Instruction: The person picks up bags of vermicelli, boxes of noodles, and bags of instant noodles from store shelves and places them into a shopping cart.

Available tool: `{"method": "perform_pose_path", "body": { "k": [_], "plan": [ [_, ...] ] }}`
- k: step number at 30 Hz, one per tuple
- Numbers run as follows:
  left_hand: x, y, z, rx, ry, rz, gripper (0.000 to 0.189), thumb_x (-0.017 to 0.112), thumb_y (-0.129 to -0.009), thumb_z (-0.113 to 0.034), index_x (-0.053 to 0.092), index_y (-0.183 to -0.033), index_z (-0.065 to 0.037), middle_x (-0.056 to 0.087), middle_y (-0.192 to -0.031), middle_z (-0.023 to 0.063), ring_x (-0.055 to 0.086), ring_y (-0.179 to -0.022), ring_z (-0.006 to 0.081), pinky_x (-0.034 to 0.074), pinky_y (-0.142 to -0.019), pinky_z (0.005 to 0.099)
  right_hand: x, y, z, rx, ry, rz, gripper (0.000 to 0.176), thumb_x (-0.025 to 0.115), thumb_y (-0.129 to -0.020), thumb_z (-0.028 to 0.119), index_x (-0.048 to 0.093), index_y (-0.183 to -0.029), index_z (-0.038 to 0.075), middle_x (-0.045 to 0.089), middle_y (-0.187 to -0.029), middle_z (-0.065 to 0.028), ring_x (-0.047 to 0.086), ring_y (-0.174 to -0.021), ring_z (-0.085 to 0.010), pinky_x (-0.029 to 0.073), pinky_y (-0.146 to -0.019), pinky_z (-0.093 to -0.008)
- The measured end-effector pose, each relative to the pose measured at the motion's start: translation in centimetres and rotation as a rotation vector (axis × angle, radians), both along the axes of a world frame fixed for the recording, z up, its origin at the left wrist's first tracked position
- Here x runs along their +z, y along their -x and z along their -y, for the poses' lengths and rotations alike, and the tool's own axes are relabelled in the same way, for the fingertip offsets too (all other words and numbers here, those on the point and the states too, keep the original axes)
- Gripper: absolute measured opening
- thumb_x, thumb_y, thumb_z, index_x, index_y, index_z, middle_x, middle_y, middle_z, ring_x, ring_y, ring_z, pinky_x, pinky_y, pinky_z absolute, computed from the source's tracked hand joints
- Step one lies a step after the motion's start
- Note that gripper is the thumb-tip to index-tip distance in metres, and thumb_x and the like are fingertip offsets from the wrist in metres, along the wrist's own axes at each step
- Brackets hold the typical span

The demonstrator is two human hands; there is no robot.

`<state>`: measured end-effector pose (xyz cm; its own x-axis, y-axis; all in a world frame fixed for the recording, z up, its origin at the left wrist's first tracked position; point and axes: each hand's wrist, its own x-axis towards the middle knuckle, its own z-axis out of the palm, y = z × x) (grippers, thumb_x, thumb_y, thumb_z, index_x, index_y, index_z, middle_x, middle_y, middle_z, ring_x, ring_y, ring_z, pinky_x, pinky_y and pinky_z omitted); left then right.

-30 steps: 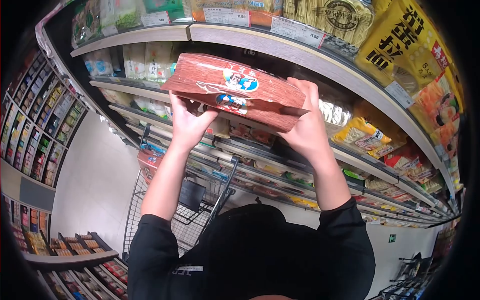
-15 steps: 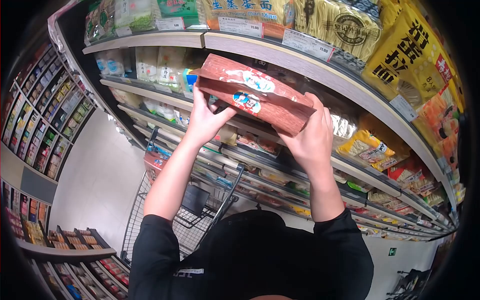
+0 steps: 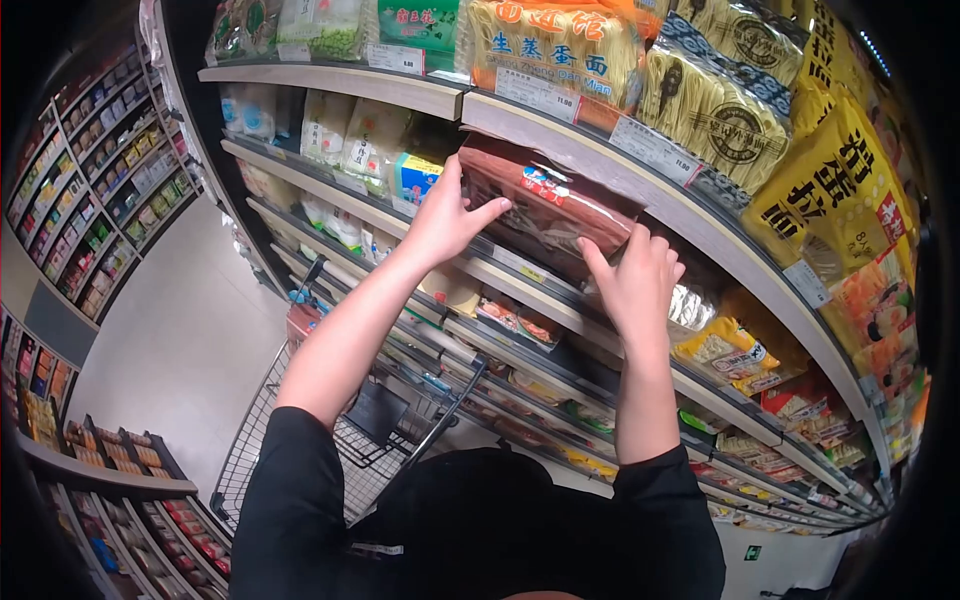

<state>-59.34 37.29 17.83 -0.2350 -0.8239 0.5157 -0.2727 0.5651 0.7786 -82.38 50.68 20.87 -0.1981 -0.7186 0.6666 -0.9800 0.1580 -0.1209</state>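
Note:
A reddish-brown, wood-patterned package (image 3: 550, 196) with a small blue, white and red print and a glossy front is between my two hands. It sits at the opening of the second shelf, under the upper shelf's front edge. My left hand (image 3: 450, 222) grips its left end, thumb across the front. My right hand (image 3: 638, 285) is at its right end, with the thumb against the front and the fingers by the side. The package's back is hidden in the shelf. Left of it on the same shelf is a blue and yellow pack (image 3: 417, 180).
Bagged noodles (image 3: 560, 60) line the upper shelf (image 3: 330, 80) above my hands. Yellow noodle bags (image 3: 815, 170) stand at the right. Below left is a wire shopping cart (image 3: 365, 450) holding a red-brown box (image 3: 303, 320). More stocked shelves (image 3: 100, 180) stand across the aisle.
Both hands have moved the package forward, away from me, into the shelf opening. It has turned so its glossy front faces me. My right fingers have loosened from around its end.

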Motion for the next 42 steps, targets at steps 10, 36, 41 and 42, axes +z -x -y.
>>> {"method": "perform_pose_path", "body": {
  "k": [10,36,41,42],
  "plan": [
    [0.7,2.4,5.2,0.098,0.037,0.212,0.050,0.084,-0.081,-0.029,0.065,-0.110,0.008,0.072,-0.106,0.0248,0.071,-0.103,0.0373,0.054,-0.090,0.0413,2.5,2.4,4.1,-0.049,-0.207,0.196,0.050,0.074,-0.090,0.045,0.071,-0.118,0.004,0.072,-0.112,-0.0237,0.067,-0.109,-0.0419,0.054,-0.093,-0.0467],
    [1.1,5.6,11.5,0.037,0.380,0.785,0.046,0.069,-0.092,-0.037,0.065,-0.131,-0.013,0.067,-0.131,0.0186,0.066,-0.118,0.0370,0.055,-0.097,0.0460,3.7,11.4,11.2,0.174,-0.123,-0.326,0.058,0.060,-0.099,0.054,0.063,-0.138,0.011,0.060,-0.146,-0.0163,0.054,-0.136,-0.0358,0.041,-0.114,-0.0432],
    [0.7,2.7,8.8,0.180,0.191,0.561,0.065,0.070,-0.087,-0.047,0.059,-0.134,-0.003,0.068,-0.123,0.0247,0.065,-0.118,0.0396,0.051,-0.099,0.0527,4.9,2.3,4.3,0.026,-0.278,0.162,0.056,0.062,-0.098,0.045,0.061,-0.136,0.004,0.056,-0.144,-0.0223,0.053,-0.135,-0.0329,0.041,-0.111,-0.0436],
    [0.6,1.3,8.5,0.210,0.173,0.669,0.069,0.070,-0.087,-0.049,0.058,-0.134,0.000,0.068,-0.121,0.0264,0.065,-0.116,0.0396,0.049,-0.099,0.0530,4.6,0.2,2.3,-0.155,-0.396,0.204,0.056,0.066,-0.096,0.043,0.063,-0.133,0.002,0.057,-0.141,-0.0233,0.052,-0.136,-0.0331,0.040,-0.111,-0.0451]
  ]
}}
